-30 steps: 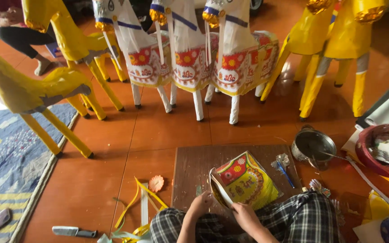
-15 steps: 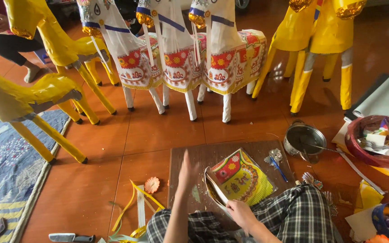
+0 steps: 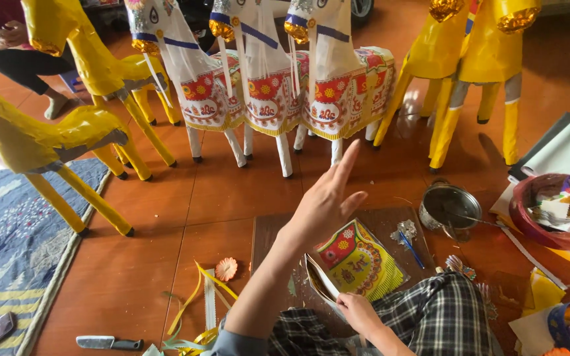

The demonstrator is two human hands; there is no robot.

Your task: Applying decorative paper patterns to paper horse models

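Observation:
My left hand (image 3: 325, 201) is raised open in mid-air, fingers spread, stretched out over the brown work board (image 3: 268, 231) toward the row of white paper horses (image 3: 338, 92). It holds nothing. My right hand (image 3: 357, 310) sits low by my checked trouser leg (image 3: 443, 310) and grips the near edge of a stack of yellow, red and green printed paper sheets (image 3: 361, 264), which rests tilted on the board.
Yellow paper horses stand at left (image 3: 41, 138) and back right (image 3: 476, 59). A small metal pot (image 3: 448, 206), a red basin of scraps (image 3: 555, 207), a utility knife (image 3: 109, 343), ribbon strips (image 3: 199, 310) and a blue rug (image 3: 8, 244) lie around. Another person sits at far left (image 3: 14, 53).
My left hand has left the paper stack and risen up and forward, fingers opening. The right hand keeps its hold on the sheets. The view has shifted closer.

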